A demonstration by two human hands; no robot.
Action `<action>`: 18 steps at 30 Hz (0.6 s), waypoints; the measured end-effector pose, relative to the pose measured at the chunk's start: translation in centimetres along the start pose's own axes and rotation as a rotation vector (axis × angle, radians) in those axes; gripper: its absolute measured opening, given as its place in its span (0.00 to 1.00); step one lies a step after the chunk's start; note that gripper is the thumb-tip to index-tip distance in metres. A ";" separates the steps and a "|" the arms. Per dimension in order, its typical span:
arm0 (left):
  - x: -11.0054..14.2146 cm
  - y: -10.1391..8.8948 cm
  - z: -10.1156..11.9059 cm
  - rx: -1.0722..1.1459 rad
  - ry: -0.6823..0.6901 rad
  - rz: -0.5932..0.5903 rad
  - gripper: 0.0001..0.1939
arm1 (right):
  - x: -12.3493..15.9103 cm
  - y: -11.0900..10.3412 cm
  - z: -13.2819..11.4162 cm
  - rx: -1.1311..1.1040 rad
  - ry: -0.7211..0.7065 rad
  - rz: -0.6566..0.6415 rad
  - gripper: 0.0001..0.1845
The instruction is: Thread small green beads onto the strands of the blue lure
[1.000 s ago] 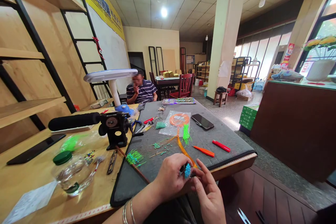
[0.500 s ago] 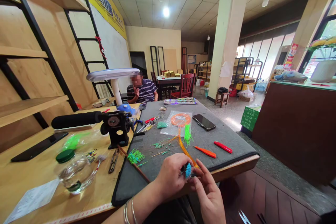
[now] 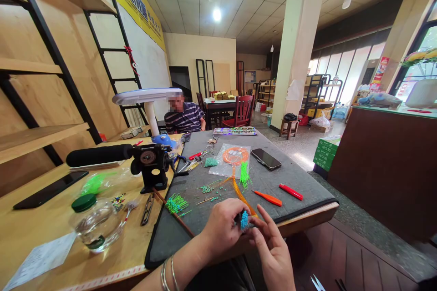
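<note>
Since the earlier frame, the seated person (image 3: pixel 184 117) behind the table has lowered the hand that was raised at the face; the view has also shifted slightly, while both working hands keep nearly the same pose. The blue bead cluster (image 3: pixel 244 221) is b/w the two hands, above the near edge of the grey mat (image 3: pixel 201 216); it is bright turquoise-blue, w/ many small round bumps packed tightly, taller than wide, approx. oval; the lower part is too small & blurred to tell exactly, and a dark part shows at its left side, partly hidden by fingers. The left hand (image 3: pixel 220 223) has its fingers curled and closed around this piece, w/ the beaded face left visible; the right hand (image 3: pixel 273 248) has the index finger stretched upward, apart from the others, and its thumb & another fingertip come close together at the cluster's right side; whether they pinch smth. there, I cannot tell. Orange threads (image 3: pixel 238 191) run over the mat toward the hands, their end hidden behind the fingers; loose green-blue beads (image 3: pixel 206 189) lie near, incl. some scattered singly.
</note>
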State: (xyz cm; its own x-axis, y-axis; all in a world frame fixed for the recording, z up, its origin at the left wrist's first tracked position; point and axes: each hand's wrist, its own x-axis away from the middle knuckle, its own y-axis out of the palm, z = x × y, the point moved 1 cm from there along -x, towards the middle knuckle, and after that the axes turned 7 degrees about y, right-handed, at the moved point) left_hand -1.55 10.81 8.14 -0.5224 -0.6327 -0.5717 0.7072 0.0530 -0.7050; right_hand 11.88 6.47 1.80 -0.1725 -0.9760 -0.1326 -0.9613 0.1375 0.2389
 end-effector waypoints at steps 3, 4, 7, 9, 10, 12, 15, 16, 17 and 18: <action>-0.1 -0.1 -0.1 0.039 -0.024 0.005 0.03 | -1.5 -1.6 -1.0 0.150 -0.082 0.046 0.30; -0.2 -0.2 -0.2 0.057 -0.033 0.007 0.04 | -2.4 -2.6 -1.6 0.246 -0.135 0.093 0.28; -0.5 -0.5 -0.6 0.100 -0.064 0.028 0.05 | -6.2 -6.3 -3.3 0.688 -0.318 0.244 0.21; -0.8 -0.8 -1.0 0.125 -0.077 0.055 0.05 | -8.9 -8.4 -4.1 1.076 -0.364 0.235 0.17; -1.0 -0.9 -1.3 0.136 -0.083 0.068 0.05 | -10.0 -9.1 -4.3 1.254 -0.346 0.194 0.16; -1.5 -1.2 -1.8 0.149 -0.090 0.090 0.06 | -11.7 -10.0 -4.4 1.461 -0.301 0.133 0.15; -2.2 -1.4 -2.4 0.146 -0.100 0.110 0.07 | -13.1 -10.2 -4.2 1.518 -0.282 0.142 0.15; -2.3 -1.5 -2.6 0.145 -0.100 0.114 0.06 | -13.4 -10.1 -4.1 1.525 -0.279 0.158 0.16; -2.5 -1.5 -2.7 0.144 -0.098 0.115 0.06 | -13.7 -10.0 -4.0 1.530 -0.272 0.175 0.16; -2.6 -1.6 -2.9 0.145 -0.095 0.114 0.06 | -14.0 -10.0 -3.9 1.532 -0.262 0.195 0.16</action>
State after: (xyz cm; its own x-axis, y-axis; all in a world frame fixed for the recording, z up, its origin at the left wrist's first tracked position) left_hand -2.64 14.61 9.54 -0.3927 -0.6995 -0.5971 0.8239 0.0210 -0.5664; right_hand 24.76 18.05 5.05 -0.1897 -0.8905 -0.4136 -0.1875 0.4464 -0.8750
